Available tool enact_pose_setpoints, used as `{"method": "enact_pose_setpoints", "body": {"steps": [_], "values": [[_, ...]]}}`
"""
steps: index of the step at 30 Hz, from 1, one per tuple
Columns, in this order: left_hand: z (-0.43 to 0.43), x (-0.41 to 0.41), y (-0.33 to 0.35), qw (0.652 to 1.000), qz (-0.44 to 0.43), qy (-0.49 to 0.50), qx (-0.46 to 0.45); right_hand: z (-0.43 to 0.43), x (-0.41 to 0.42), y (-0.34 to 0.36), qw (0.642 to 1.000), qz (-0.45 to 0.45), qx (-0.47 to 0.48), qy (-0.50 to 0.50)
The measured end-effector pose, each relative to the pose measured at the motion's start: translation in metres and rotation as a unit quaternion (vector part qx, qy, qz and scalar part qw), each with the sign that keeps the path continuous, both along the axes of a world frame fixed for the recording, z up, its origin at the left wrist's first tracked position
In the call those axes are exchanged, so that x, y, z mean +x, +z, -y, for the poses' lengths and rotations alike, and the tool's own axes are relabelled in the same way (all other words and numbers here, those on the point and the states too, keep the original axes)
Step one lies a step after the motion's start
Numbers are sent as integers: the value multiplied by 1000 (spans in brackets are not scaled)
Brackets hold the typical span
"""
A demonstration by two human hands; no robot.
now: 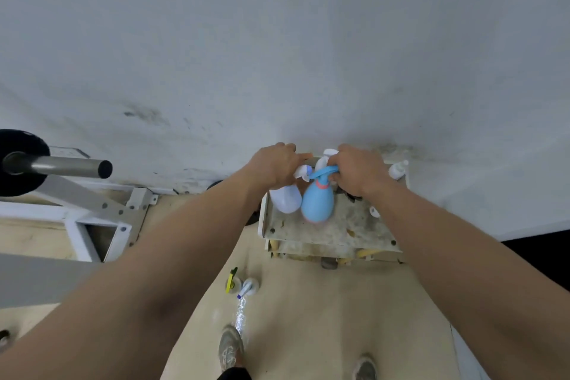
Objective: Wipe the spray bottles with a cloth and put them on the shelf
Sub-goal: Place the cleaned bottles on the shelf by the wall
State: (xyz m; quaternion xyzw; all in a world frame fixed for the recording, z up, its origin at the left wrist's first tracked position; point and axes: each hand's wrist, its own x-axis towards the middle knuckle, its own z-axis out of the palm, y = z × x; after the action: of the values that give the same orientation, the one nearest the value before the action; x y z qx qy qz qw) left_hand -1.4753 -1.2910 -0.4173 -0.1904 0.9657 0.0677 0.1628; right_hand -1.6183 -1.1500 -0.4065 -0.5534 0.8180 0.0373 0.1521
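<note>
Both arms reach forward to a small, stained shelf (339, 228) that stands against the far wall (277, 40). The left hand (277, 163) is curled round the spray head of a white bottle (287, 199), which hangs with its body toward the near side, over the left part of the top board. The right hand (357, 170) grips the blue trigger head of a blue bottle (317, 203) with a pink collar. This bottle is just right of the white one, and their sides are touching or nearly so. The blue bottle's base is blurred, so it is unclear whether either one rests on the board or is held just above it. Behind the hands, by the wall, another white bottle top (328, 154) shows, and a white pump bottle (398, 170) stands at the far right corner of the shelf. On the floor (308, 302) near the person stand two more spray bottles side by side, one with a yellow trigger (231, 282) and one with a white and blue trigger (248, 287). To the left, a barbell (61, 166) lies on a white rack (92, 203). Two shoes (230, 348) show at the near edge.
</note>
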Motion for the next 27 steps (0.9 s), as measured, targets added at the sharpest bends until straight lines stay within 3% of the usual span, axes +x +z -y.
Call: {"method": "enact_pose_setpoints", "body": {"steps": [15,27], "values": [[-2,3,-35,996,-27,87,-10,3,-9,-18,999,-38,17,-18],[-31,26,-13,989,-65,136,9,-41,9,0,996,1,-9,-93]]}}
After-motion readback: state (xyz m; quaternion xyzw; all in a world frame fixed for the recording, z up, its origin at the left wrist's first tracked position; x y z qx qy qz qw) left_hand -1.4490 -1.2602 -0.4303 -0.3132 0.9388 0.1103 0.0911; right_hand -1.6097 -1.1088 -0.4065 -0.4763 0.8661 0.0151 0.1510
